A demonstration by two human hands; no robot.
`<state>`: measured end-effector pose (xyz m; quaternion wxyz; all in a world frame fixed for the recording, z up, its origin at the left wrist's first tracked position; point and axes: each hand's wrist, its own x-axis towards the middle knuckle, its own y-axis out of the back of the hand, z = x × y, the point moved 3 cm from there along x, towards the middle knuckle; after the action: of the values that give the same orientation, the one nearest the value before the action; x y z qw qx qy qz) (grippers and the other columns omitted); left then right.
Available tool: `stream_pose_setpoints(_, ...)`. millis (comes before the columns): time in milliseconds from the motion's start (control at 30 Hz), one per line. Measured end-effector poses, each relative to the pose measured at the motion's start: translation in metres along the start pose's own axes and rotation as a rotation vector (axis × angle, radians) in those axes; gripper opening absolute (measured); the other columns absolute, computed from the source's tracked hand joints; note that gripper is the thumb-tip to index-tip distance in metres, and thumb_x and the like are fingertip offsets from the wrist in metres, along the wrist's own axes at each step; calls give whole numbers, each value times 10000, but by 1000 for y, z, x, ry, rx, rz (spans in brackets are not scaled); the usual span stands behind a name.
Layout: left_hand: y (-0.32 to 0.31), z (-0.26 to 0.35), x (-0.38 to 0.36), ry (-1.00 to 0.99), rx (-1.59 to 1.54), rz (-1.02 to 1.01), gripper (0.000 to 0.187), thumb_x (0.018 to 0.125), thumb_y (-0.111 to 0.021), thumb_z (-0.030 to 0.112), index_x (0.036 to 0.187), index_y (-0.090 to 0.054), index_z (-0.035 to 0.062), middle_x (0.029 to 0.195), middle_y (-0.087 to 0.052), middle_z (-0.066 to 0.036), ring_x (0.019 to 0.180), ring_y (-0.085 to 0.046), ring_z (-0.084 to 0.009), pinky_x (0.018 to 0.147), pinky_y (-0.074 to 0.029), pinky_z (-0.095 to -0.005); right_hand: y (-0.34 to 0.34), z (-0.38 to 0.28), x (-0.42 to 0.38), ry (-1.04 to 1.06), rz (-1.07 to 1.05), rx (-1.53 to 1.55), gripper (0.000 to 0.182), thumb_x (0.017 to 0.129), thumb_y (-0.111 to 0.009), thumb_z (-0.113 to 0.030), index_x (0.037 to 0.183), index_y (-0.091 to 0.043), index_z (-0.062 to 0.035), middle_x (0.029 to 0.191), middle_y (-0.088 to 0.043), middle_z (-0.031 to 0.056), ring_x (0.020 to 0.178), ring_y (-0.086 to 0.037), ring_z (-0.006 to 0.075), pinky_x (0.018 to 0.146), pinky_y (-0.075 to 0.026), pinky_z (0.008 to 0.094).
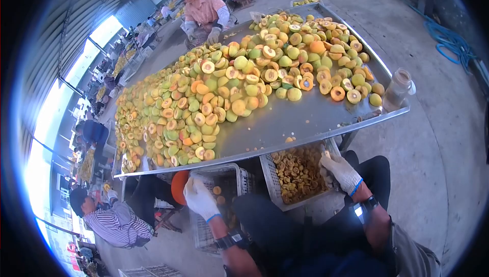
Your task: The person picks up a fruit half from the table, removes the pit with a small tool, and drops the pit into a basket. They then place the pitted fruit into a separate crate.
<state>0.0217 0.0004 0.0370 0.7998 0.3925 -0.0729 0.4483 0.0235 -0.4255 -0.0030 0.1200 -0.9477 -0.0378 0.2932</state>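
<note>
My left hand (200, 197), in a white knit glove with a blue cuff, hangs over the left rim of a grey plastic crate (235, 171) holding a few fruit halves (217, 190). The back of the hand faces me and hides most of its fingers. My right hand (342, 172), gloved the same way, is at the right side of a second crate (275, 185) full of brown-yellow pits and scraps (298, 175). Its fingers are closed and point forward; I cannot tell what they hold. Above both hands is a metal table (265, 129) heaped with halved yellow-green fruit (224, 88).
A cloudy plastic bottle (399, 89) stands at the table's right corner. A person in a pink shirt (204, 9) works across the table, another in stripes (119, 224) sits at left. An orange round object (179, 187) is beside my left hand. A blue hose (448, 40) lies right.
</note>
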Motion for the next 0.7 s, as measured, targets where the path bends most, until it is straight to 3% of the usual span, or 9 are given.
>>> stream_pose_setpoints(100, -54, 10, 20, -78, -40, -128, 337, 959, -617, 215, 1126, -720, -59, 1097, -712, -234, 1017, -671, -384, 936, -510, -447, 5, 1, 28, 0, 21, -67, 265, 1005, -639, -376, 999, -579, -118, 714, -551, -17, 560, -528, 73, 480, -431, 244)
stream_pose_setpoints(167, -102, 20, 32, -101, -102, -163, 324, 949, -622, 210, 1118, -719, -49, 1036, -718, -231, 990, -676, -384, 904, -510, -459, 14, -14, 48, 427, 98, -289, 262, 944, -699, -317, 1022, -626, -78, 746, -603, 1, 660, -577, 97, 590, -484, 284)
stream_pose_setpoints(233, -140, 41, 48, -158, -70, -274, 340, 962, -626, 247, 1112, -717, -44, 955, -723, -207, 854, -676, -332, 800, -522, -445, 27, -44, 64, 509, 227, -411, 269, 913, -712, -285, 1029, -644, -52, 774, -639, 29, 711, -599, 115, 639, -499, 315)
stream_pose_setpoints(267, -167, 44, 53, -42, -208, -383, 356, 974, -621, 274, 1120, -714, -38, 929, -721, -195, 792, -654, -302, 750, -518, -433, 35, -65, 73, 586, 346, -532, 282, 882, -726, -253, 1036, -662, -26, 802, -675, 56, 762, -620, 133, 688, -514, 345)
stream_pose_setpoints(367, -248, 43, 68, 31, -465, -463, 426, 997, -613, 343, 1202, -692, -23, 883, -710, -159, 669, -575, -215, 645, -509, -379, 73, -116, 118, 480, 476, -595, 313, 867, -716, -249, 1057, -672, -4, 855, -709, 169, 790, -674, 248, 752, -528, 406)
stream_pose_setpoints(433, -288, 46, 76, 151, -511, -467, 522, 974, -628, 431, 1273, -679, 7, 968, -729, -185, 794, -654, -271, 740, -543, -407, 108, -139, 162, 563, 632, -793, 318, 881, -696, -261, 1075, -677, -10, 863, -708, 223, 827, -692, 358, 787, -530, 438)
stream_pose_setpoints(500, -315, 56, 84, -1, 83, -280, 662, 939, -630, 547, 1365, -638, 41, 1131, -695, -254, 1005, -672, -376, 856, -553, -462, 133, -160, 193, 701, 780, -933, 325, 890, -675, -279, 1087, -677, -20, 883, -709, 244, 888, -685, 438, 813, -527, 475)
stream_pose_setpoints(533, -307, 82, 79, 113, 91, -278, 774, 908, -621, 643, 1417, -598, 61, 1260, -601, -333, 1137, -612, -482, 949, -522, -524, 142, -171, 209, 741, 817, -962, 334, 893, -662, -289, 1096, -675, -24, 900, -711, 247, 921, -677, 462, 825, -526, 496)
stream_pose_setpoints(700, -330, 78, 85, 218, 132, -130, 858, 900, -624, 684, 1446, -552, 26, 1278, -567, -332, 1086, -620, -492, 968, -507, -537, 169, -192, 294, 520, 860, -1078, 411, 906, -617, -364, 1195, -678, -78, 998, -722, 241, 997, -682, 456, 892, -526, 510)
